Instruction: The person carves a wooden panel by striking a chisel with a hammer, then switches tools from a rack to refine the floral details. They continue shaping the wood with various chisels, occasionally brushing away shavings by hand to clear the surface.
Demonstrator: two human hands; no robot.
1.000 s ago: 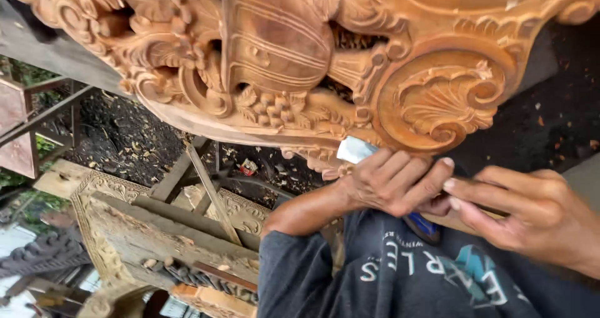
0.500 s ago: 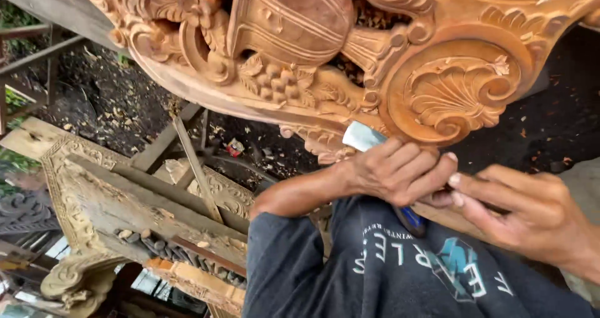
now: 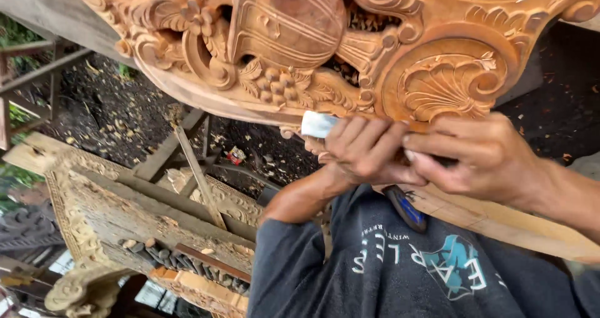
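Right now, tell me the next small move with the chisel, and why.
Probably a short, shallow push of the chisel along the lower edge of the carved panel: the left hand grips it with the blade at that edge, and the right hand braces it.

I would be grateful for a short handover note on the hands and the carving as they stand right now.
Left hand: closed around a flat pale metal blade, whose tip rests on the lower edge of the ornate orange-brown carved wooden panel.
Right hand: fingers pinched on the same tool beside the left hand; its blue handle pokes out below.
The shell motif just above the hands looks fully carved.
How much of the edge under the blade is finished cannot be told.
A second carved wooden frame lies lower left, untouched.
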